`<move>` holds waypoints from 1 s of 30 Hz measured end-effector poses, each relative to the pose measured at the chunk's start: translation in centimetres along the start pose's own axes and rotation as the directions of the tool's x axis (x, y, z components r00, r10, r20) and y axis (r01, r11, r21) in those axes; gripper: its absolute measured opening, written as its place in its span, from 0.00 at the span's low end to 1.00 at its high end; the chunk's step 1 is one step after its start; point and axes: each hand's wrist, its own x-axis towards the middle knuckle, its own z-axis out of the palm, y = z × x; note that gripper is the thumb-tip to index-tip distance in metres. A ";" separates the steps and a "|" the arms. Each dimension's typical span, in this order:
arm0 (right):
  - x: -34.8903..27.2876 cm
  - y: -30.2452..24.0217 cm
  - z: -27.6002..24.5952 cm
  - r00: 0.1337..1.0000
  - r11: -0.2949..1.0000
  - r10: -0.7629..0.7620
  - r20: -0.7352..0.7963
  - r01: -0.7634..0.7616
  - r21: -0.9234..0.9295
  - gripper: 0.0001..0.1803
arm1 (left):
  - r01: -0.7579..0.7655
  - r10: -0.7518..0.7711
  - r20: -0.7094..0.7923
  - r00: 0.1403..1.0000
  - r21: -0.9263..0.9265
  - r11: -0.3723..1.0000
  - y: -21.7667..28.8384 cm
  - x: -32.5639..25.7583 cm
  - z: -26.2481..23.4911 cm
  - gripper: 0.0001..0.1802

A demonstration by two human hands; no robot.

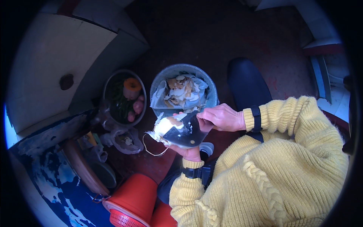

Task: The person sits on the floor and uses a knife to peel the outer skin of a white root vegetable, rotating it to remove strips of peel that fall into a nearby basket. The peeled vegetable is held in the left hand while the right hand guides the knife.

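My right hand (220, 117) is closed around a wide-bladed cleaver (191, 137). The dark blade lies across a round, white-fleshed root vegetable (163, 127), which looks like a jicama. Patches of brown skin remain on it, and loose peel and a long stringy root hang from its left end. Cupped beneath, my left hand (188, 152) grips the vegetable; the blade hides part of this hand. Just beyond both hands stands a grey bucket (212, 87) with a bag inside, holding a heap of white and brown peelings (185, 90).
Left of the bucket, a metal basin (106, 110) holds greens, an orange cut squash (132, 89) and pinkish roots (138, 106). A plastic bag (126, 140) lies nearby. Red buckets (134, 193) and a strainer (123, 218) stand at the lower left. A dark seat (245, 79) is beyond my right arm.
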 end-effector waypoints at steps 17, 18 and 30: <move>1.0 -2.5 0.3 0.993 0.985 -0.118 0.021 0.119 -0.122 0.14 | 0.019 -0.279 0.264 0.923 -0.757 -0.653 -0.6 -1.6 -2.2 0.28; 1.0 -2.2 0.5 0.993 0.984 -0.115 0.023 0.117 -0.137 0.14 | 0.003 -0.286 0.268 0.920 -0.734 -0.679 -0.4 -1.4 -2.4 0.27; 1.1 -2.3 0.8 0.977 0.944 0.212 0.032 -0.213 0.251 0.14 | -0.027 0.047 -0.124 0.991 0.153 0.988 1.0 -0.7 -1.9 0.57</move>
